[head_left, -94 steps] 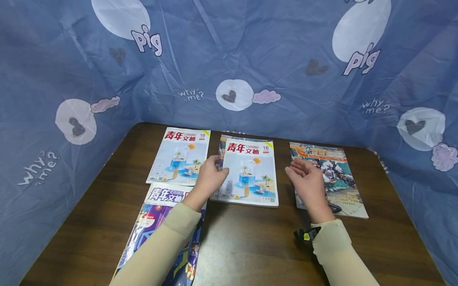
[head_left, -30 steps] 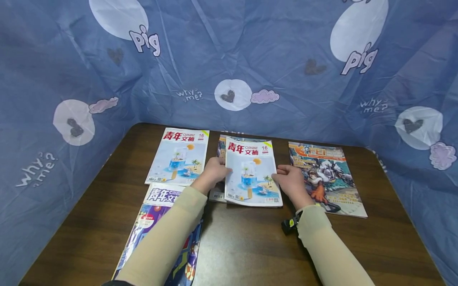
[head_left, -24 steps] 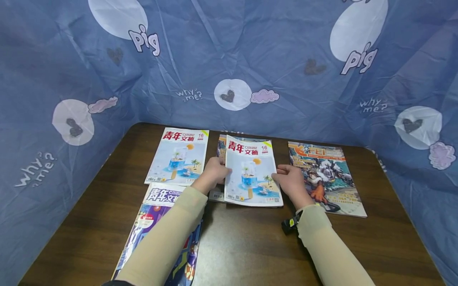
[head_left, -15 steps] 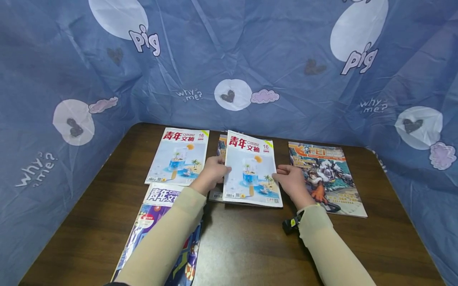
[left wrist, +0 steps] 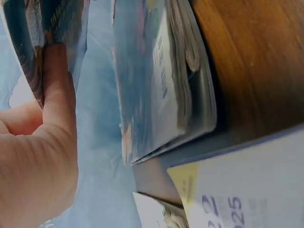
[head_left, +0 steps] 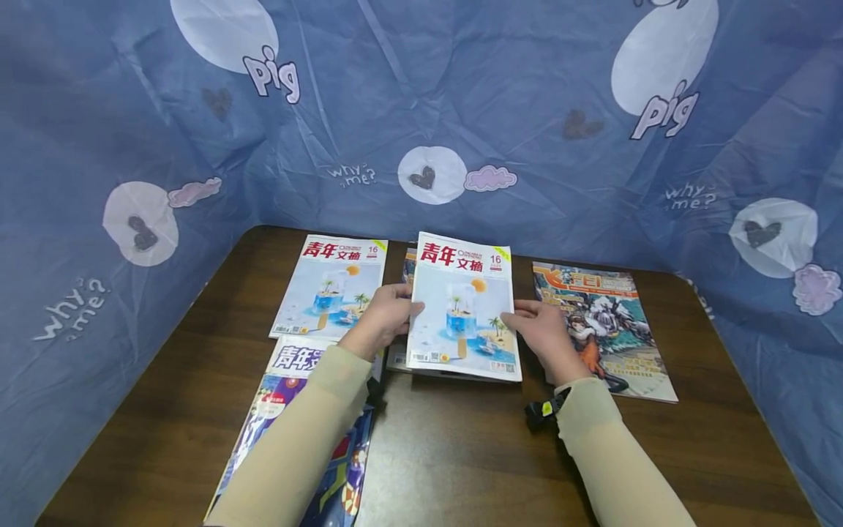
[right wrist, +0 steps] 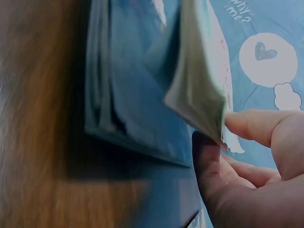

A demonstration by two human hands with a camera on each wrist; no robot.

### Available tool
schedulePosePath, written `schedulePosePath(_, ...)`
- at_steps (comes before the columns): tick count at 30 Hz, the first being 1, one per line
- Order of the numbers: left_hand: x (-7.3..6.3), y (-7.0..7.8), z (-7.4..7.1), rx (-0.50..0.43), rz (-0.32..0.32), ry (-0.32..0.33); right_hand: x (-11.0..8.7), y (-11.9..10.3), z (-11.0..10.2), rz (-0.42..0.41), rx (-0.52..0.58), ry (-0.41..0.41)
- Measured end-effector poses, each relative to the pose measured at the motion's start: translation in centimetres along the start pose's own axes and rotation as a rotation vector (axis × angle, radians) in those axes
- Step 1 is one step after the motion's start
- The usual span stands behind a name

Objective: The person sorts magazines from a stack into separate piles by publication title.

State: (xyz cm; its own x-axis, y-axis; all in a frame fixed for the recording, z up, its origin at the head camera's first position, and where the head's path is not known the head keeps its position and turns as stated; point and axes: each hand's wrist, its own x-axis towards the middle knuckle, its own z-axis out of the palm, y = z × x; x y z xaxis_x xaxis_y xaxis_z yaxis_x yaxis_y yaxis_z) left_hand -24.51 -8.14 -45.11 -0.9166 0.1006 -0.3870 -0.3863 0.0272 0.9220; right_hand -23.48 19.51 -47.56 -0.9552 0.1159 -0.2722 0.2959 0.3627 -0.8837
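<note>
Both hands hold a white-and-blue magazine (head_left: 464,311) with red title characters and a popsicle picture. The left hand (head_left: 382,322) pinches its left edge, thumb on the cover. At the right edge, the right hand (head_left: 546,337) pinches it between thumb and fingers. In the left wrist view, the dark back of the magazine (left wrist: 64,21) stands away from a stack of magazines (left wrist: 147,90) underneath. The right wrist view also shows a gap between the held magazine (right wrist: 202,95) and the stack (right wrist: 137,95), whose covers are mostly hidden in the head view.
A matching popsicle magazine (head_left: 316,307) lies at the back left. Nearer, a purple magazine (head_left: 253,439) lies partly under the left sleeve. A colourful comic-style magazine (head_left: 626,329) lies right of the stack. Blue patterned cloth (head_left: 296,146) hangs behind the brown table (head_left: 448,454).
The right hand has moved left from over the comic-style magazine to the popsicle magazine's right edge. That magazine has shifted slightly right, then risen off the stack between both hands.
</note>
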Motion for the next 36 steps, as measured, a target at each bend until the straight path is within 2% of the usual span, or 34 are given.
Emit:
schedulePosePath(11, -0.2, 0.0, -2.6, 0.022, -0.008, 0.011, -0.1, -1.4, 0.7, 0.017, 0.097, -0.153)
schedulePosePath(23, 0.3, 0.2, -6.7, 0.067, -0.024, 0.013, -0.1, -3.2, 4.2, 0.008, 0.109, -0.157)
schedulePosePath(30, 0.1, 0.4, -8.9, 0.185, -0.047, 0.073, 0.2, -4.1, 6.6, -0.012, 0.096, -0.155)
schedulePosePath(36, 0.4, 0.4, -10.6, 0.218, -0.057, 0.138, 0.8, -4.7, 8.9, -0.049, 0.044, -0.150)
